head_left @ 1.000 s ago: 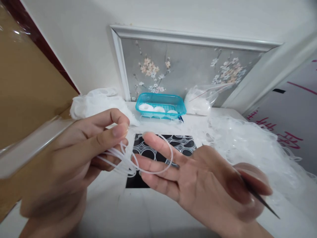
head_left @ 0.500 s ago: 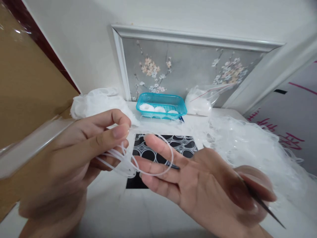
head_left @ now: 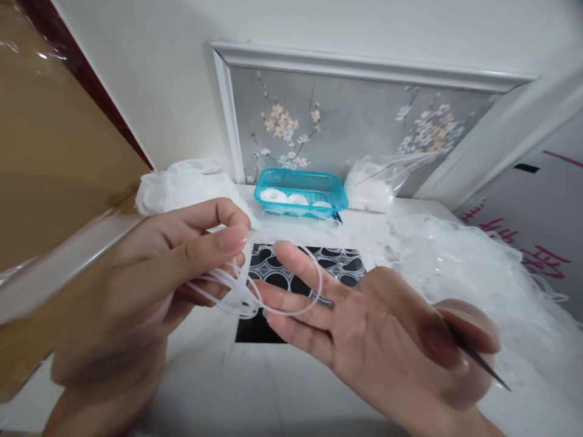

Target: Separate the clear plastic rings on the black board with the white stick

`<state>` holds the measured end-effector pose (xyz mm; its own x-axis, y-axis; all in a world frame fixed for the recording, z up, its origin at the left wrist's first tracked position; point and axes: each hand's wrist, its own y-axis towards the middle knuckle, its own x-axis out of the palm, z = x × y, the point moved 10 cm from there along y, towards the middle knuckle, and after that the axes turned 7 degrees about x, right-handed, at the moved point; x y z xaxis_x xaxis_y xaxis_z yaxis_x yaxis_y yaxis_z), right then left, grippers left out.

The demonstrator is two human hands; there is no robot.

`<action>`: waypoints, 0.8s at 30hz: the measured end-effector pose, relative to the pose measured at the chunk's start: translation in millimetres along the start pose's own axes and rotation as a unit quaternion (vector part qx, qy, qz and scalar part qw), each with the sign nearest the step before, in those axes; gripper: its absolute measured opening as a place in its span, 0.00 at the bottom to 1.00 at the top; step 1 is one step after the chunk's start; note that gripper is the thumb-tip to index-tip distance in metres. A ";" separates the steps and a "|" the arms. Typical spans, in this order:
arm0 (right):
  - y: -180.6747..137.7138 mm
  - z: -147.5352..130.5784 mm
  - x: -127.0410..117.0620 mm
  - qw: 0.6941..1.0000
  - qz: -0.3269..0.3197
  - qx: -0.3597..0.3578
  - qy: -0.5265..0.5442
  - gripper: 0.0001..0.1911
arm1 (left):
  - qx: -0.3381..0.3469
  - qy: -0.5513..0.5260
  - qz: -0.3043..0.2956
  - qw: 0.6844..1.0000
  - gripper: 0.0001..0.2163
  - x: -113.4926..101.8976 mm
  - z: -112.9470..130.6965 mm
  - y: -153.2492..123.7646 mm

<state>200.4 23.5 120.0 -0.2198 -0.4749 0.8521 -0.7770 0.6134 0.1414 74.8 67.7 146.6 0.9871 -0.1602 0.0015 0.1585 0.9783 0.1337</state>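
Observation:
My left hand [head_left: 182, 261] pinches a thin white ring [head_left: 321, 282] between thumb and index finger. Several similar rings [head_left: 223, 280] hang bunched below, partly hidden by its curled fingers. My right hand [head_left: 359, 328] is palm up with its outer fingers stretched toward the left hand. The pinched ring loops across those fingertips. A dark, slim pointed tool [head_left: 483, 363] is gripped between the right thumb and a bent finger, its tip pointing down and right. The rest of the tool is hidden by the hand.
Behind my hands lies a black patterned mat [head_left: 314, 258]. A teal basket [head_left: 301, 212] holds white round pieces. White material [head_left: 186, 185] is heaped at left; a clear zip bag [head_left: 371, 185] stands right of the basket. A large heap of thin rings [head_left: 473, 267] covers the right side.
The view has shifted slightly, and both hands keep nearly the same pose. The tool's tip has moved a little up and left in view. The ring stays pinched in my left hand.

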 end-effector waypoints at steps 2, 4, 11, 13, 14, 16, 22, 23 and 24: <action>0.5 0.0 0.3 1.000 0.004 -0.003 -0.010 0.19 | 0.003 0.003 -0.013 1.000 0.14 2.8 1.4 0.5; 0.9 -1.9 -0.7 0.999 0.017 -0.010 -0.032 0.18 | 0.002 0.017 -0.022 1.000 0.14 4.1 2.7 1.7; -9.6 -47.5 -63.5 0.892 0.237 -0.171 -0.344 0.12 | 0.039 0.165 -0.111 0.979 0.12 -3.2 -9.1 5.2; -6.5 -40.4 -96.6 0.823 0.292 -0.126 -0.471 0.11 | -0.002 0.221 -0.252 0.942 0.11 11.1 -44.8 -5.7; -2.8 -29.7 -115.9 0.801 0.304 -0.075 -0.511 0.11 | -0.018 0.255 -0.300 0.919 0.11 14.1 -64.1 -11.7; 1.4 -7.8 -150.3 0.767 0.320 0.012 -0.556 0.11 | -0.007 0.329 -0.319 0.889 0.09 10.5 -92.9 -14.8; 3.5 15.9 -182.1 0.726 0.342 0.054 -0.594 0.06 | 0.110 0.464 -0.190 0.858 0.08 -20.5 -118.3 -3.8; 3.3 17.5 -183.1 0.727 0.346 0.054 -0.590 0.06 | 0.130 0.470 -0.163 0.858 0.08 -26.5 -116.2 -2.9; 3.0 19.0 -184.0 0.730 0.350 0.053 -0.584 0.05 | 0.142 0.469 -0.140 0.860 0.08 -32.2 -114.7 -2.4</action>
<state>227.3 100.7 -45.9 -0.8906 -0.3205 -0.3228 -0.2603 0.9410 -0.2161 45.3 85.6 32.6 0.5155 -0.0774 -0.8534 0.5127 0.8258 0.2348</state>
